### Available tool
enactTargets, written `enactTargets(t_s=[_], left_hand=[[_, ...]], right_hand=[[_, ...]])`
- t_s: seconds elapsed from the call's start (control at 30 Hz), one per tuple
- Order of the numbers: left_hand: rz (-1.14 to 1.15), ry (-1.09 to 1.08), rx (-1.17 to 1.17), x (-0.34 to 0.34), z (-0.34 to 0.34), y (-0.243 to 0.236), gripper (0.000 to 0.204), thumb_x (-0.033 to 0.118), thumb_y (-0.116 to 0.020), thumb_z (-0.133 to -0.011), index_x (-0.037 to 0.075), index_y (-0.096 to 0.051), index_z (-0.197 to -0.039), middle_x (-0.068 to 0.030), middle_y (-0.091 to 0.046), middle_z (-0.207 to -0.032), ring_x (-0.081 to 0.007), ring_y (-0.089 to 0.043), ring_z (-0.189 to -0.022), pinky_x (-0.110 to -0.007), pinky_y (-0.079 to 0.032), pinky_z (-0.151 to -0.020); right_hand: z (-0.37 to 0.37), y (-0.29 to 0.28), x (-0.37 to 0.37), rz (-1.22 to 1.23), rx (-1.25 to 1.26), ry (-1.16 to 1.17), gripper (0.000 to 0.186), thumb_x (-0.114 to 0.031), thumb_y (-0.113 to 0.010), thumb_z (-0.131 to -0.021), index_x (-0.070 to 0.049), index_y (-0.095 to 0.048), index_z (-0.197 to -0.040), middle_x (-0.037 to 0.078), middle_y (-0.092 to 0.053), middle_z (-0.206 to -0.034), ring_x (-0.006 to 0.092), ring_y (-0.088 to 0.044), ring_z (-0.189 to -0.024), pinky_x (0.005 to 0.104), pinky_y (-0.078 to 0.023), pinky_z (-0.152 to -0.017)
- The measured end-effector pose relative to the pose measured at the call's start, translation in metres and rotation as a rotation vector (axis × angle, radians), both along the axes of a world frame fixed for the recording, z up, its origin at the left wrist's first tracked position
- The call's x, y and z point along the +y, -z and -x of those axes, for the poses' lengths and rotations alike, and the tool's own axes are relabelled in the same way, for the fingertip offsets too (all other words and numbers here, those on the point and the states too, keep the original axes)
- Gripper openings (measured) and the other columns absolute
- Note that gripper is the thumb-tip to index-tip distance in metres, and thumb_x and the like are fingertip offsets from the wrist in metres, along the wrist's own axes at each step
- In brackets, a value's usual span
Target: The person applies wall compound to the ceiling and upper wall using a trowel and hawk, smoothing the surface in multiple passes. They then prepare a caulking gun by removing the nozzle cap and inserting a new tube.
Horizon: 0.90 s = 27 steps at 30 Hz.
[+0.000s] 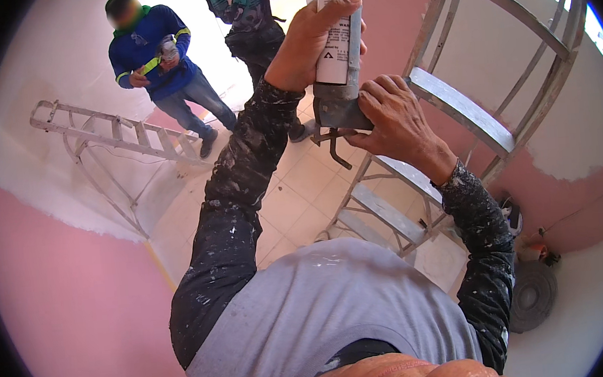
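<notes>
At the top middle I hold a caulking gun (337,95) pointing up and away from me. A white sealant cartridge (332,51) lies in its grey metal barrel. My left hand (304,45) wraps around the cartridge and barrel, the thumb across the front. My right hand (401,118) grips the gun's rear end near the handle, its fingers curled and partly hiding that part. A bent metal rod (339,156) sticks out at the back below the right hand. White specks cover both dark sleeves.
A stepladder (462,108) rises close on the right, its lower steps beneath my arms. Another ladder (121,128) leans open at the left. A person in a blue top (151,55) stands at the far left; another person's legs (250,33) are near the bright doorway. A dark coil (534,296) lies lower right.
</notes>
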<state>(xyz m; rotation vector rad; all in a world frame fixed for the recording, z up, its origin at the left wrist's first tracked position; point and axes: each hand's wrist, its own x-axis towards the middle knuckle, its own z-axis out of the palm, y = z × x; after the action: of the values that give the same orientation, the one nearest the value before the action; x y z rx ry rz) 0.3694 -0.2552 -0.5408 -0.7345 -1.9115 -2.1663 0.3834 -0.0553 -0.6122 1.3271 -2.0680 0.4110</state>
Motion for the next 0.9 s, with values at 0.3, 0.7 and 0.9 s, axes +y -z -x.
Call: enactTargets(t_s=[0.3,0.7,0.9], left_hand=[[0.123,-0.197,0.126,0.008,0.0,0.03,0.084,0.064,-0.061,-0.094,-0.003,-0.047,-0.142,-0.0151,-0.064,-0.124,-0.0204,-0.065,-0.115,-0.037,-0.052,-0.099],[0.051,-0.032,-0.025,0.023,0.012,0.017,0.063,0.06,-0.065,-0.094,0.001,-0.055,-0.115,-0.0103,-0.067,-0.101,-0.0134,-0.072,-0.083,-0.028,-0.061,-0.071],[0.099,-0.214,0.15,0.015,0.016,0.043,0.08,0.063,-0.065,-0.093,-0.006,-0.051,-0.13,-0.0152,-0.064,-0.114,-0.0189,-0.064,-0.105,-0.031,-0.051,-0.092]], right_hand=[[0.01,-0.001,0.018,0.054,0.085,0.045,0.043,-0.033,-0.088,-0.069,-0.006,-0.068,-0.096,0.008,-0.063,-0.096,0.0245,-0.059,-0.097,0.041,-0.045,-0.094],[0.006,0.017,0.03,-0.103,0.026,0.018,0.042,-0.035,-0.088,-0.068,-0.007,-0.066,-0.09,0.006,-0.06,-0.092,0.0229,-0.056,-0.095,0.0384,-0.045,-0.09],[0.002,0.02,0.033,-0.089,-0.023,0.042,0.04,-0.032,-0.088,-0.068,-0.006,-0.067,-0.09,0.006,-0.062,-0.093,0.0231,-0.058,-0.094,0.0385,-0.046,-0.091]])
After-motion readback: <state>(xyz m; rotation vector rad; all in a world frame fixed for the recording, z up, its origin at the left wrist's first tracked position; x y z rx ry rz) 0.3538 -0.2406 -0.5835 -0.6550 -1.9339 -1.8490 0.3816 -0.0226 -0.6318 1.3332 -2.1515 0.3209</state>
